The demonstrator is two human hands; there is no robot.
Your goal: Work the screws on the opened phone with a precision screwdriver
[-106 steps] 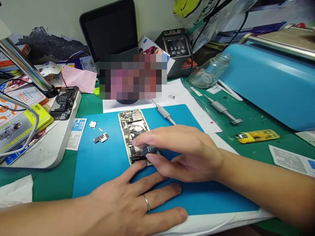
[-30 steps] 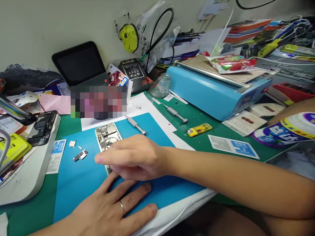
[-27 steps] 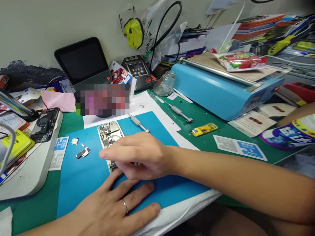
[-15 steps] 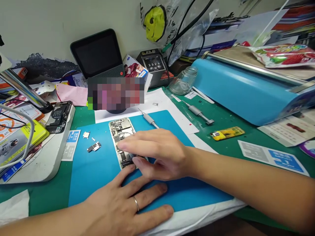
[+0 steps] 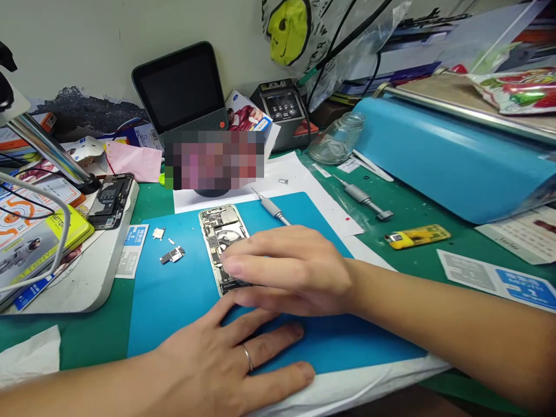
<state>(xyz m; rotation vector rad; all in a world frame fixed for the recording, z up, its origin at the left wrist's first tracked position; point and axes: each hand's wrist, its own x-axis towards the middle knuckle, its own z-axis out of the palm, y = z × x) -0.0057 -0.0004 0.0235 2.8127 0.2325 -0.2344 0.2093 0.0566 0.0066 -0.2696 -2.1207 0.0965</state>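
Plainly, the pale-rimmed phone (image 5: pixel 217 233) lies opened up.

Left arm (image 5: pixel 82 379): bare, it enters from the lower left corner and runs low across the frame, its wrist almost straight.
Left hand (image 5: pixel 221 362): at the bottom centre, back side turned up; four fingers are visible, spread apart and pointing to the right.
Right arm (image 5: pixel 447 318): also bare, it comes from the lower right edge and slopes up toward the centre.
Right hand (image 5: pixel 295 269): at the centre, its fingers bent together and pointing to the left; the palm side is hidden.
Hands' meeting: they overlap near the centre; I cannot tell if they touch.
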